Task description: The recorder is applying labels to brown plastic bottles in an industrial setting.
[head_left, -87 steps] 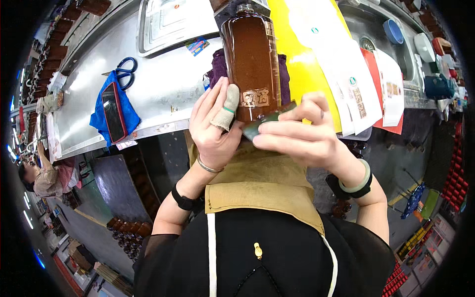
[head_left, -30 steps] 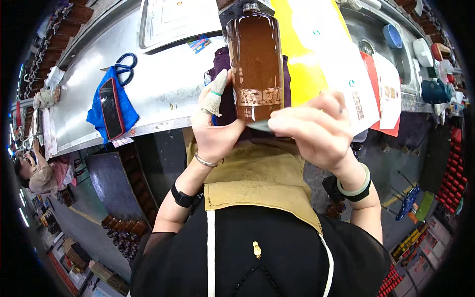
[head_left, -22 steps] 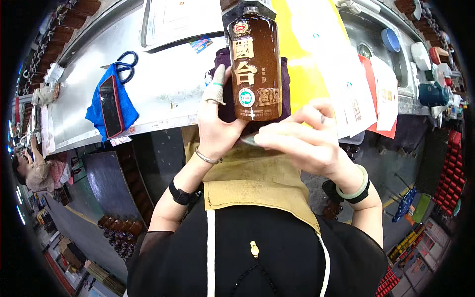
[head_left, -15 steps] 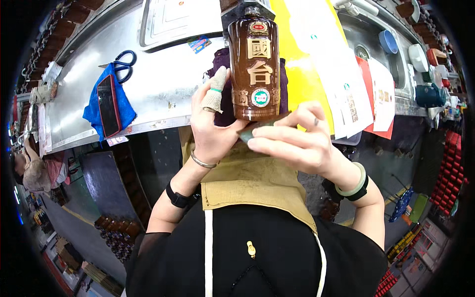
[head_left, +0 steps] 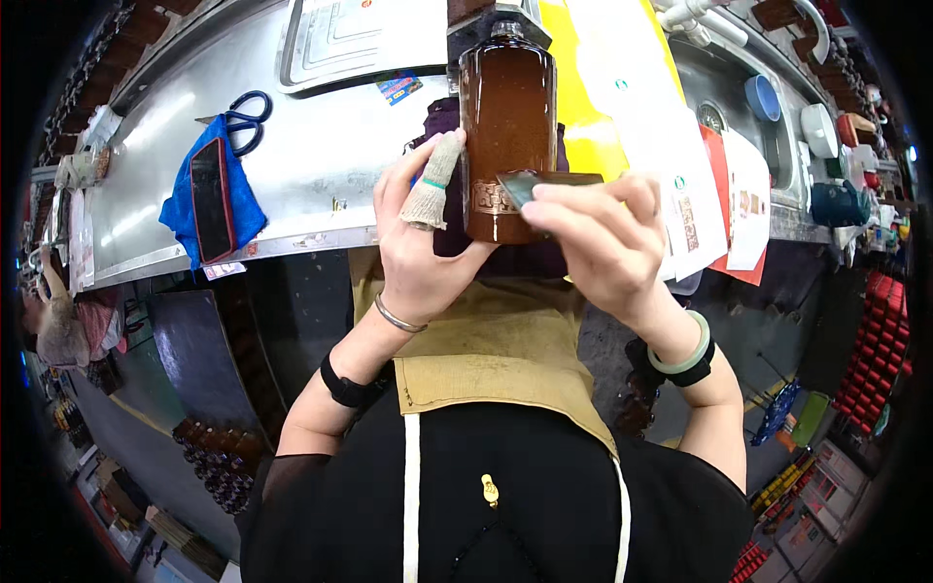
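A brown bottle [head_left: 508, 107] lies on a dark purple cloth [head_left: 439, 119] at the bench edge, its neck pointing away from me. Its plain side faces up, with a gold patterned band near the base. My left hand [head_left: 428, 219] grips it at the left side and base; a beige cloth sleeve [head_left: 432, 185] covers one finger. Between the fingertips of my right hand [head_left: 607, 233] is a thin, flat, greenish see-through piece [head_left: 519, 186], held against or just above the lower right of the bottle. Whether it touches the glass I cannot tell.
Left on the metal bench, a phone [head_left: 212, 199] lies on a blue cloth [head_left: 251, 209] beside scissors [head_left: 248, 121]. A metal tray [head_left: 360, 44] is behind. Printed white sheets [head_left: 632, 107] and a yellow sheet [head_left: 590, 126] lie right, before a sink with a blue bowl [head_left: 763, 97].
The bottle has been turned, so the side with large gold characters no longer faces up. My right hand has moved the flat piece from below the base up onto the lower bottle.
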`<state>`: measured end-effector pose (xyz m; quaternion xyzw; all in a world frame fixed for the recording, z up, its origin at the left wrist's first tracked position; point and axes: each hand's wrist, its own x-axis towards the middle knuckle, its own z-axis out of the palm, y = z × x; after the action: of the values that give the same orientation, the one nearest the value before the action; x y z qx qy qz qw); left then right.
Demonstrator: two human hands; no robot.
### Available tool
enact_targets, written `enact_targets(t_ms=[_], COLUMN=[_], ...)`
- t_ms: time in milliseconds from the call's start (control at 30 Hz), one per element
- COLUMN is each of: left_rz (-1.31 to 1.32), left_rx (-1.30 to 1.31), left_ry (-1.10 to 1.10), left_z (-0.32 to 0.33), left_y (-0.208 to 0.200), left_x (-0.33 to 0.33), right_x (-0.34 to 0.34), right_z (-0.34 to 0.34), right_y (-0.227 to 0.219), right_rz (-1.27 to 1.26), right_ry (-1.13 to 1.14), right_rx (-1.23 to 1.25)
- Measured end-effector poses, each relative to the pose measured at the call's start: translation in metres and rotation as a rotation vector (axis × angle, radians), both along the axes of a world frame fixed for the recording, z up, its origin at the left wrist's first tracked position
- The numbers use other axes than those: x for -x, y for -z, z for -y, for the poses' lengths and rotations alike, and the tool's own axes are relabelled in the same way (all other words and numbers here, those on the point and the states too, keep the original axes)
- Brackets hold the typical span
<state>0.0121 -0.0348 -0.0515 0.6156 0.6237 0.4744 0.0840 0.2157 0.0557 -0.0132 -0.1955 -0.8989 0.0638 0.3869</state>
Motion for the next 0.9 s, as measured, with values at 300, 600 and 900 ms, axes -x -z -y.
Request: enact_targets(t_ms=[300,600,900], left_rz=[-0.025,0.093,0.055], left_rx=[0.041,0.015,-0.013], left_ry=[0.035,0.097,0.131], left_z=[-0.004,-0.004,-0.006], left_y=[-0.007,0.008,0.007], left_x=[0.001,0.006,0.001], right_x=[0.012,0.021,0.011], right_z=[-0.029,-0.031,-0.017], right_y=[-0.024,-0.029,-0.017], right_rz=[0.004,-0.035,0.144], right_ry=[0.065,-0.083,-0.341], right_rx=[0.057,0.34,0.04])
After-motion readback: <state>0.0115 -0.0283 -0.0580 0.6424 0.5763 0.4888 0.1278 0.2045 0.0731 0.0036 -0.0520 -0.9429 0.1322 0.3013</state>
